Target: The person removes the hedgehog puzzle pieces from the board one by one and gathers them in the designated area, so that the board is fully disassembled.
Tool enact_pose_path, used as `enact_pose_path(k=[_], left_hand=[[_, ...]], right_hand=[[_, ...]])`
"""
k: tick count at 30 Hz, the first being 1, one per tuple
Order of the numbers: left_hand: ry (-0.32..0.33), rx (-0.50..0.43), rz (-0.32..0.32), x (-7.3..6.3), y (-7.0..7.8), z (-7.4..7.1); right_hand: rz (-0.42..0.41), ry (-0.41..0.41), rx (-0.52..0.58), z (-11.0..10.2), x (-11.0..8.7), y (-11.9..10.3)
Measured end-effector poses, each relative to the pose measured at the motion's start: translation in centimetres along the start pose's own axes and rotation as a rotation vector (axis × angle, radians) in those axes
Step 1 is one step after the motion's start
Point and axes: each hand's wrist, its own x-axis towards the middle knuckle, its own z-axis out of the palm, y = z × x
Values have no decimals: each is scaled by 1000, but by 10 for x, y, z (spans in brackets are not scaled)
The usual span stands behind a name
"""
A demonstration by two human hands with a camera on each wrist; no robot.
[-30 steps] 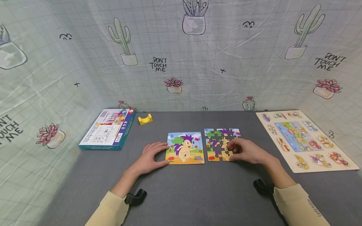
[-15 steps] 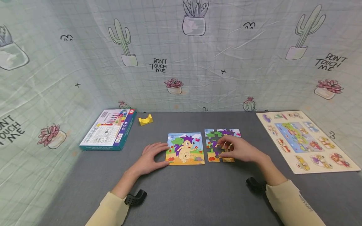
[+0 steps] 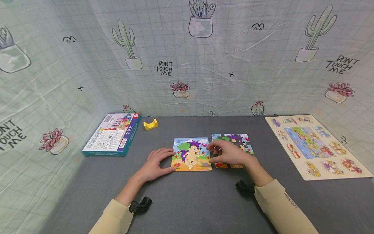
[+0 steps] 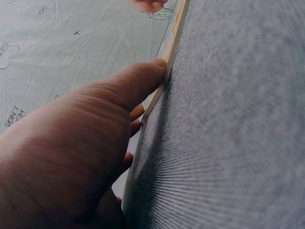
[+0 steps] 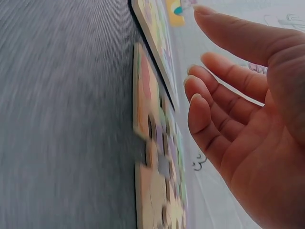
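Observation:
A square picture board (image 3: pixel 192 154) with a purple-spined hedgehog lies in the middle of the table. My left hand (image 3: pixel 159 164) rests against its left side, fingers extended, and in the left wrist view the thumb (image 4: pixel 155 66) lies on the board's edge. Just right of the board are jigsaw pieces (image 3: pixel 243 138) with a matching hedgehog pattern, gaps showing between some. My right hand (image 3: pixel 230 153) reaches over these pieces to the board's right edge and covers several of them. In the right wrist view a gap with nothing in it separates thumb from loosely bent fingers (image 5: pixel 224 100).
A teal-edged box (image 3: pixel 111 135) lies at the back left, with a yellow arched block (image 3: pixel 150 124) beside it. Along the right is a large wooden puzzle board (image 3: pixel 276 130) with vehicle pictures. Patterned cloth (image 3: pixel 216 91) walls in the dark table.
My right hand has moved left, from the far side of the jigsaw pieces to the board's right edge, uncovering pieces at the right. The left hand and the board stay in place.

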Motion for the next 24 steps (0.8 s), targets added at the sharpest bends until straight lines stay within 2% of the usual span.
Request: enact_pose_path(k=[9, 16, 24], left_hand=[[2, -5, 3, 0, 0, 0], [12, -15, 21, 0, 1, 1], [12, -12, 12, 0, 0, 0]], right_hand=[[-17, -31, 6, 11, 16, -2], [9, -47, 24, 18, 20, -2], [4, -45, -69, 22, 23, -4]])
